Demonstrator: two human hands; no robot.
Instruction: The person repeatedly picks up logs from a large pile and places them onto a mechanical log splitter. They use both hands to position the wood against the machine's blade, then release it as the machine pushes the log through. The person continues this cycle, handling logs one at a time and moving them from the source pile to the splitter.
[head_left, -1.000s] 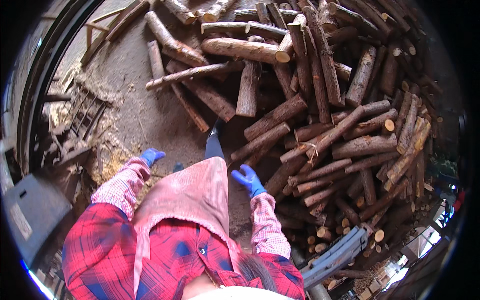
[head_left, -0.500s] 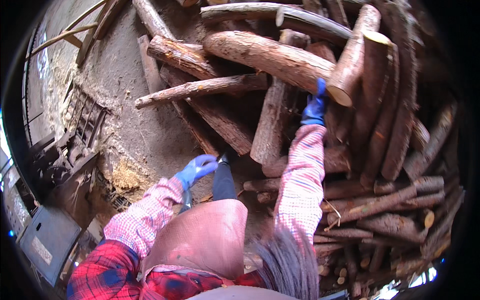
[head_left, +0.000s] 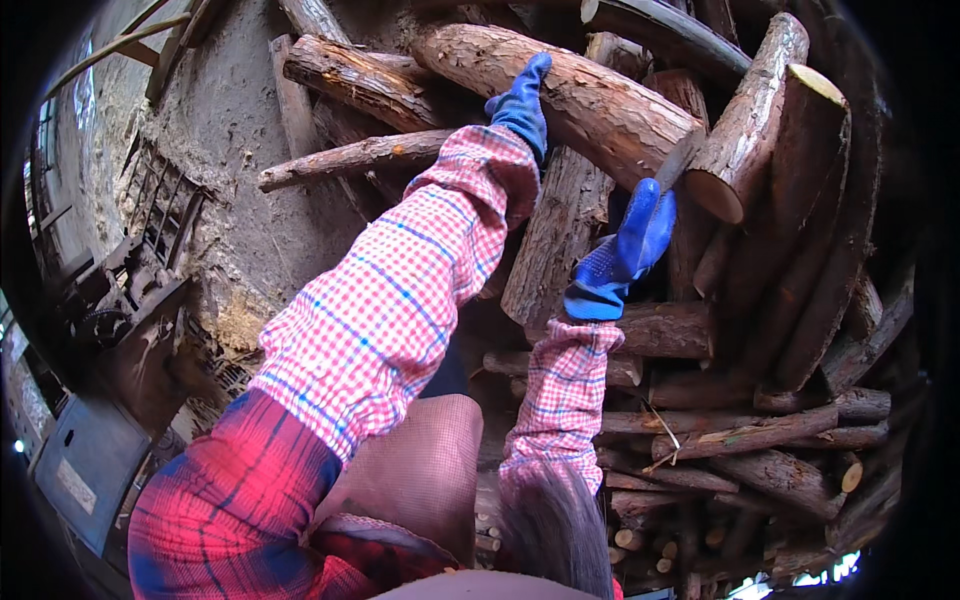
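Note:
A thick, rough-barked log lies aslant across the top of the pile, in front of me. My left hand, in a blue glove, grips its near side around the middle, thumb on the bark and the other fingers hidden. At the log's right end, my right hand, also blue-gloved, holds the cut end from below with its thumb up; some of its fingers are hidden. Just right of that end, a paler log leans with its round cut face toward me. A thin log passes under my left forearm.
Several upright logs stand at the right. Below them lies a stack of thinner logs. A split-barked log rests at the upper left. Rusty metal machinery and a grey panel are at the far left, beside the dirt floor.
My left hand has moved up and right from near my leg onto the thick log. My right hand has come slightly lower, still at the log's right end.

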